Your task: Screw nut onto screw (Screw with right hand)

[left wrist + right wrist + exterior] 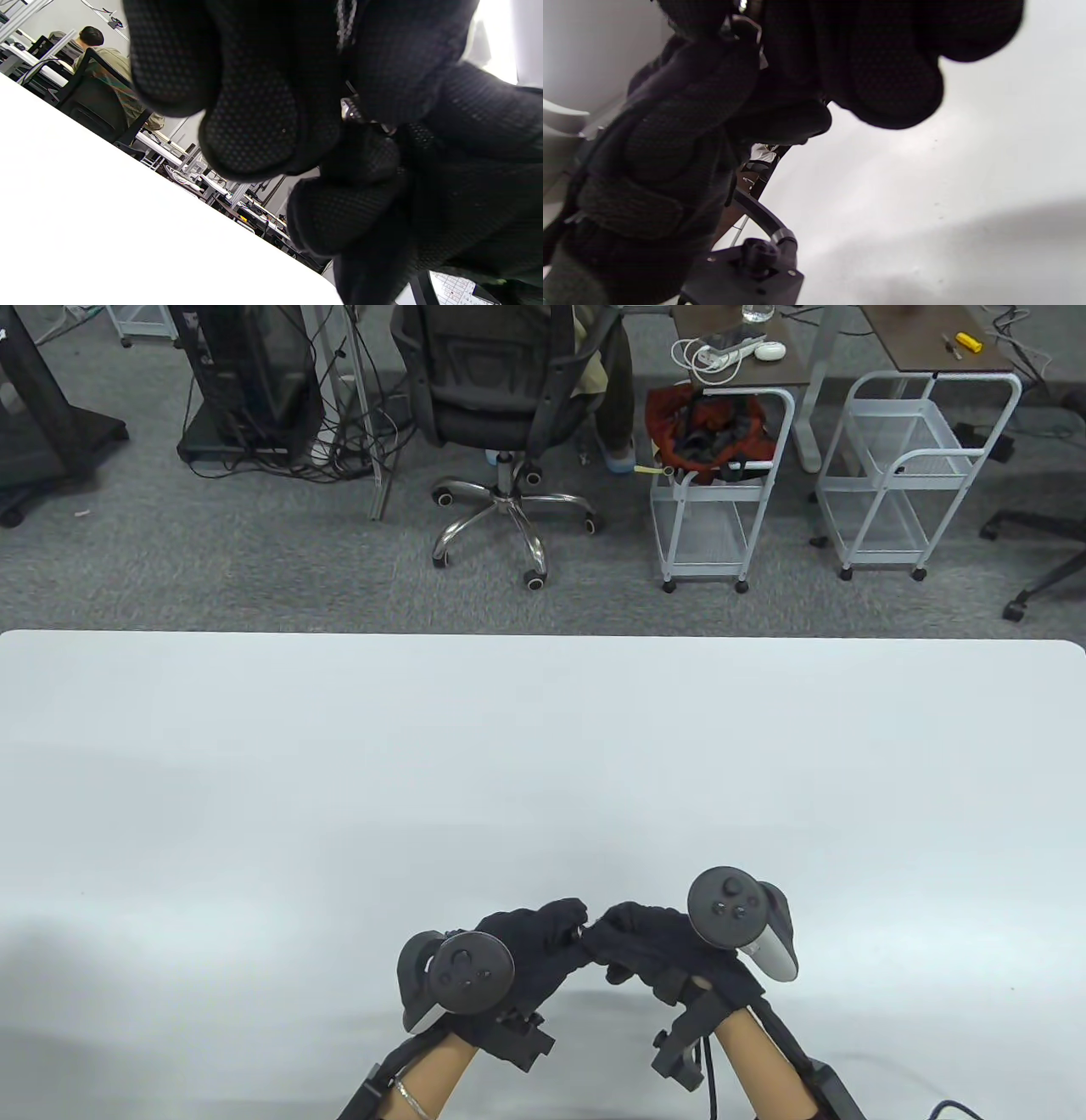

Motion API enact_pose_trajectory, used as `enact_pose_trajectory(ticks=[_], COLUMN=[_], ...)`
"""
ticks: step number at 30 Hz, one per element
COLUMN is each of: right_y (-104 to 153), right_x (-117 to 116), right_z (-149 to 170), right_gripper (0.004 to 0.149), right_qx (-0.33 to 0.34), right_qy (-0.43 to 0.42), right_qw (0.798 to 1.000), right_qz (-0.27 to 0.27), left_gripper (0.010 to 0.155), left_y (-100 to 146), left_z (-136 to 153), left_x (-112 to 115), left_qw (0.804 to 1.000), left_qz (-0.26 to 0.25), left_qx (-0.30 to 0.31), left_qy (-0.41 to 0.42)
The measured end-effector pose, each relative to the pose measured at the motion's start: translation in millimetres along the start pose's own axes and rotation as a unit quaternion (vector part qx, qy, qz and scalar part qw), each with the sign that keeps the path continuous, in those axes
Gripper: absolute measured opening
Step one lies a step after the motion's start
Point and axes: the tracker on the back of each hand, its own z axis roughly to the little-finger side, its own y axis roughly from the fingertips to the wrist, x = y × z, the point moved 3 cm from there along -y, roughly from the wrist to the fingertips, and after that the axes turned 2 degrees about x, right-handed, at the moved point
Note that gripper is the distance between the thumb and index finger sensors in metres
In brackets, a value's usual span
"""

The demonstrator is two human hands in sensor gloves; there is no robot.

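1. Left hand (530, 946) and right hand (649, 946) meet fingertip to fingertip at the table's (543, 780) 6 o'clock edge.
2. Both hands' fingers pinch narrowly around a metal bit (350, 109), probably the screw.
3. Nut's hidden.

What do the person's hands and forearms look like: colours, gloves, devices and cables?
Both the left hand and the right hand wear black dotted mesh gloves. Each carries a round dark tracker with buttons. Forearms are bare, with black brackets; a thin silver bracelet circles the left wrist, and black cables trail along the right.

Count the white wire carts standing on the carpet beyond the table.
2: the left cart holds a red bag; the right cart stands beside it, far right. Others may lie outside the frame.
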Motion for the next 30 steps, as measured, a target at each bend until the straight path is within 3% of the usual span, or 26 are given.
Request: enact_pose_trajectory(ticks=[3,5,8,9,12,13,18,20,22,24,27,28,30], right_y=[0.5,0.2,-0.5,0.6,2.3,2.7,1.9,1.5,2.1,2.0,1.3,2.1,2.1], right_x=[4.2,3.2,-1.8,-1.2,6.2,6.8,1.8,6.6,7.0,6.4,2.0,2.5,7.1], right_z=[0.3,0.2,1.1,1.6,2.3,2.1,1.4,1.9,2.8,3.0,3.0,3.4,3.3], right_gripper=[0.047,0.047,0.053,0.050,0.046,0.046,0.052,0.048,0.047,0.049,0.052,0.050,0.048], right_qx=[0.003,-0.002,-0.013,-0.013,-0.005,-0.006,-0.017,-0.002,-0.012,-0.012,-0.016,-0.014,0.001], right_qy=[0.004,0.005,-0.003,-0.001,-0.003,-0.004,-0.009,0.010,0.006,0.007,-0.018,-0.013,0.002], right_qw=[0.996,0.998,1.000,1.000,0.995,0.995,1.000,0.999,0.996,0.998,1.000,1.000,0.999], right_qz=[0.092,0.068,-0.018,-0.014,0.100,0.100,-0.016,0.054,0.089,0.068,-0.012,-0.011,0.054], left_gripper=[0.050,0.050,0.050,0.049,0.051,0.051,0.051,0.052,0.052,0.052,0.052,0.052,0.051], left_y=[-0.7,-0.7,0.2,-0.2,-0.6,-0.1,-0.9,-1.4,-1.8,-1.7,-1.2,-1.3,-1.2], left_z=[1.4,2.6,0.9,-0.1,-1.5,-1.2,-1.9,-0.8,0.2,1.1,-0.7,-1.7,-2.2], left_x=[1.7,2.2,2.0,2.3,3.3,3.5,2.9,3.4,5.1,4.9,2.7,2.4,2.5], left_qw=[1.000,1.000,1.000,1.000,1.000,0.999,1.000,1.000,0.999,0.998,0.999,0.999,0.999], left_qz=[0.011,0.009,0.002,0.005,0.012,0.012,0.012,0.018,0.026,0.028,0.020,0.022,0.024], left_qx=[0.002,-0.004,-0.004,-0.002,0.001,-0.005,0.001,0.003,-0.001,-0.003,-0.001,0.004,0.004], left_qy=[0.021,0.025,0.005,0.006,0.028,0.034,0.024,0.025,0.047,0.051,0.033,0.033,0.035])
